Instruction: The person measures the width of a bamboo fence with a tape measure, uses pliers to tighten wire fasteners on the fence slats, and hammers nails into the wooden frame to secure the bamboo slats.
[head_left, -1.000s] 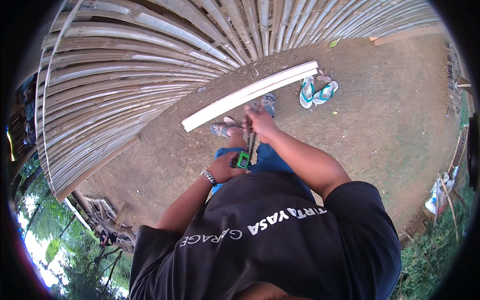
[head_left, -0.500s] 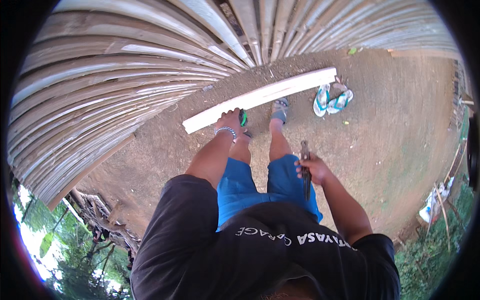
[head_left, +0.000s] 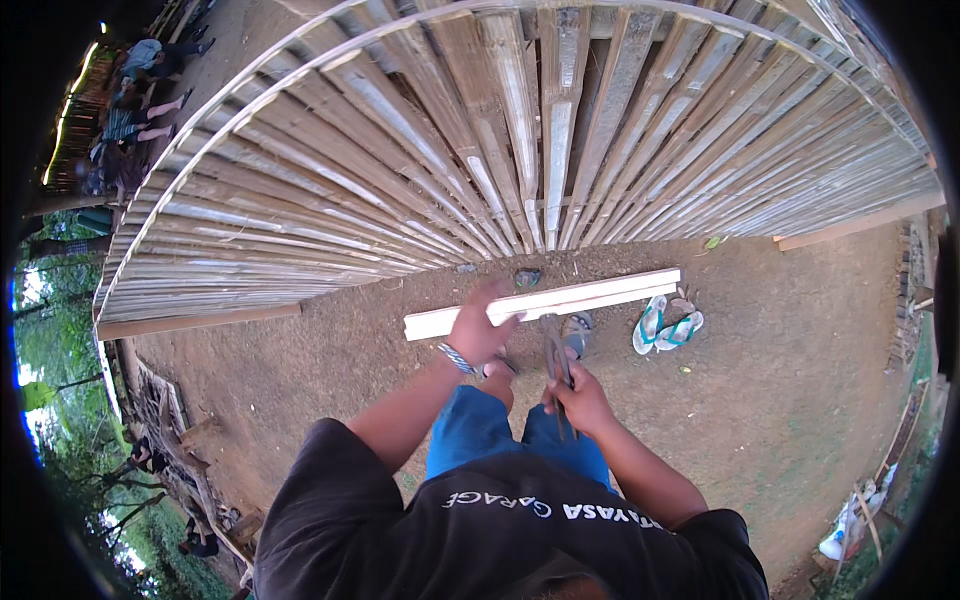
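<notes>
My left hand [head_left: 480, 325], smeared by motion, is over the left part of a long pale wooden plank [head_left: 600, 293] lying on the dirt. Its thumb stands apart from the blurred fingers, and nothing shows in it. In front of my right thigh, my right hand [head_left: 582, 402] is closed round the handles of dark metal pliers [head_left: 556, 355]. Their head points away from me, towards the plank. Just beyond the plank lies a small dark and green object [head_left: 527, 277], whose kind I cannot make out.
A slatted bamboo fence [head_left: 500, 130] curves along the far side. White flip-flops with teal straps [head_left: 665, 328] lie by the plank's right end, near my sandalled foot [head_left: 577, 330]. People [head_left: 140, 110] sit at the far left. White bags [head_left: 845, 530] lie at the right edge.
The view has tilted up, showing the fence top. My right hand has brought the pliers inward, nearer the plank. The green object, earlier beside my left hand, now seems to lie beyond the plank.
</notes>
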